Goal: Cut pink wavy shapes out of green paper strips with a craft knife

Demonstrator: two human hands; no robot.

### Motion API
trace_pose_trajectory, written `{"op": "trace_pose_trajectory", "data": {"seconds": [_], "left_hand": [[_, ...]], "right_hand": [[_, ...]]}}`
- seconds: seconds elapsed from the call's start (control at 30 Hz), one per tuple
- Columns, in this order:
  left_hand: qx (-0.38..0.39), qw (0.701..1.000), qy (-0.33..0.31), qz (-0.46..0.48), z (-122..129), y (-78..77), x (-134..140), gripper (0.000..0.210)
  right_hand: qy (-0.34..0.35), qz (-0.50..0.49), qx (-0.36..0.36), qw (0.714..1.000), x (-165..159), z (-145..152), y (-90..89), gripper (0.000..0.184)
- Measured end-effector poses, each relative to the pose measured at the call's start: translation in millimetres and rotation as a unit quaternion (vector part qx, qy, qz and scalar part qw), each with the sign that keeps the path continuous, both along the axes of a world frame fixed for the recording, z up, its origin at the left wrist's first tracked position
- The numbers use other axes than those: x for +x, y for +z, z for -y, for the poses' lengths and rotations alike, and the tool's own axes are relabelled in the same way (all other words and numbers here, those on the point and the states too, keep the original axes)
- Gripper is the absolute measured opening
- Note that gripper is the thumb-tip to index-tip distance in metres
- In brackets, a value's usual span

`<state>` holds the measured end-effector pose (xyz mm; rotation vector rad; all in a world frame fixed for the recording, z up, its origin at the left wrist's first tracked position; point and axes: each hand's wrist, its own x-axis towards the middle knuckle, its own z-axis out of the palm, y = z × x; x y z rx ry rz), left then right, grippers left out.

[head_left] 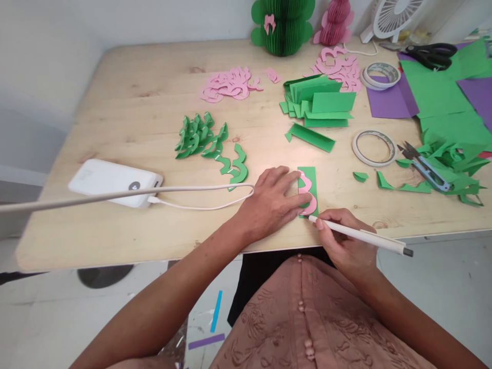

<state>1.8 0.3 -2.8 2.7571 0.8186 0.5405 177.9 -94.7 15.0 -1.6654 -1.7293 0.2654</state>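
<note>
My left hand lies with fingers spread, pressing a pink scalloped paper cutout onto a green paper strip near the table's front edge. A white pen is gripped in my right hand, its tip at the lower edge of the pink cutout. Left of these, a green wavy paper piece rests beside a pile of green curled cutouts. Parts of the strip and cutout are hidden under my left fingers.
A white power bank with a cable sits left. Behind are pink cutouts, folded green strips and a green honeycomb paper figure. Tape rolls, thread snips, black scissors and green scraps occupy the right.
</note>
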Motion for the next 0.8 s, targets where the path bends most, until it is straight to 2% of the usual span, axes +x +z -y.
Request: {"op": "trace_pose_trajectory", "data": {"seconds": [0.8], "left_hand": [[-0.007,1.000,0.001,-0.006,0.6,-0.1,-0.7,0.022]], "right_hand": [[-0.008,0.008,0.008,1.000,2.1,2.9,-2.9,0.010]]}}
